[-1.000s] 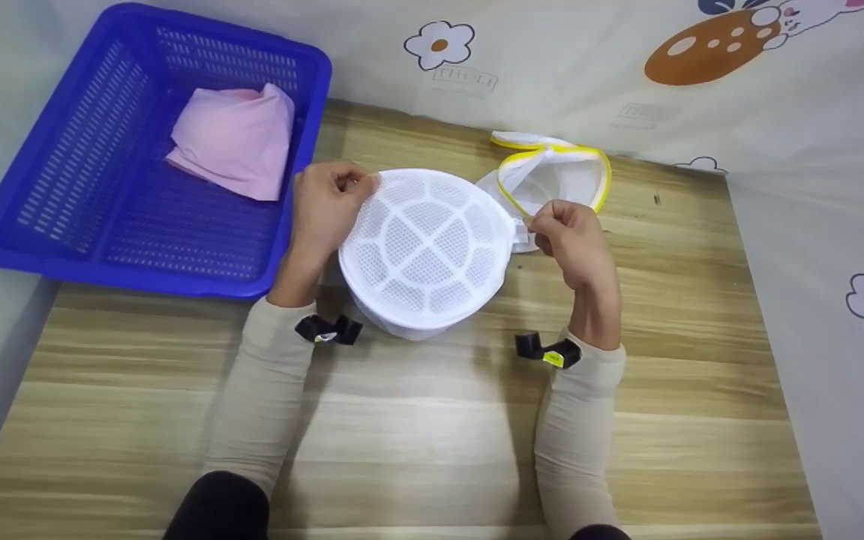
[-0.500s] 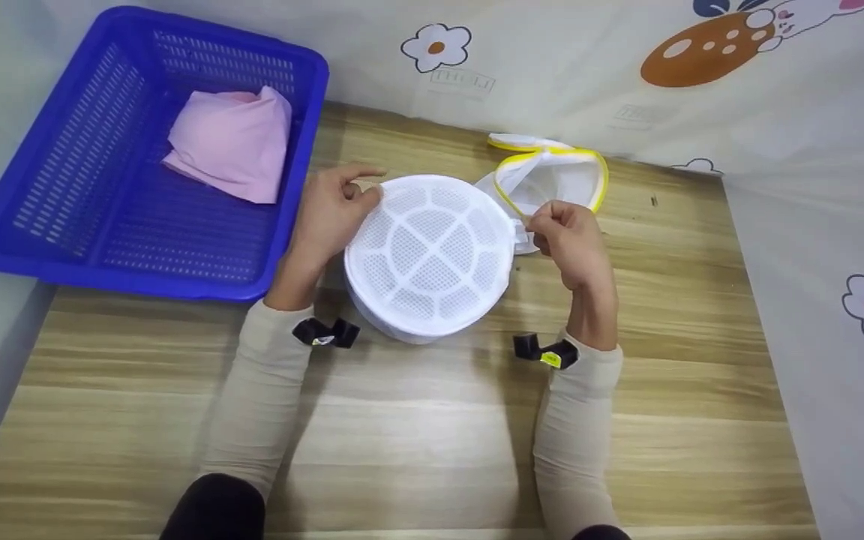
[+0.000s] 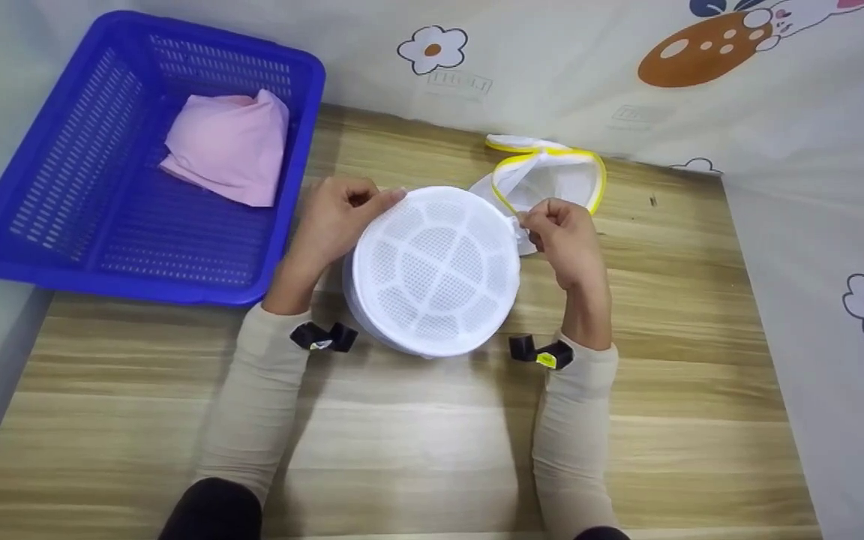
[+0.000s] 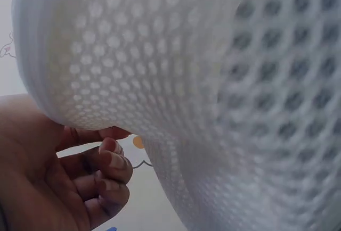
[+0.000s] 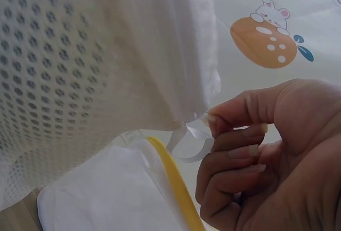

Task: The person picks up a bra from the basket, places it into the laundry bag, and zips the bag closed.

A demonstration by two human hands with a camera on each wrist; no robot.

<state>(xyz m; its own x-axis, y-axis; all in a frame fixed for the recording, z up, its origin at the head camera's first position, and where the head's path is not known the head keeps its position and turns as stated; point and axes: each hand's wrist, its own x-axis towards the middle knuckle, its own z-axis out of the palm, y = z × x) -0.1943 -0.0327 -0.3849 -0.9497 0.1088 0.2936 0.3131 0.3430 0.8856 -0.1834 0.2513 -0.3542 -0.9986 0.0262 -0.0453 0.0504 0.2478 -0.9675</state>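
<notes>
A round white mesh laundry bag (image 3: 439, 270) stands between the hands in the head view, its spoked lid facing up and tilted toward the person. My left hand (image 3: 331, 217) pinches the upper left of its rim, thumb along the top. In the left wrist view the other fingers (image 4: 109, 175) curl loosely beneath the mesh. At the right side of the rim, my right hand (image 3: 571, 244) pinches the edge between thumb and forefinger. A thin white ribbon loop (image 5: 194, 146) hangs right beside those fingertips in the right wrist view.
Behind the right hand lies a second white bag (image 3: 552, 187), its yellow-edged mouth gaping. A blue plastic basket (image 3: 301, 157) at the back left holds a folded pink cloth (image 3: 229, 150). Patterned fabric (image 3: 552, 82) hangs along the back of the wood-grain table (image 3: 409, 450).
The mesh bag has shifted slightly right and nearer the person, its lid tilting more. My left hand moves right along with it, its forefinger lifting and then curling back in.
</notes>
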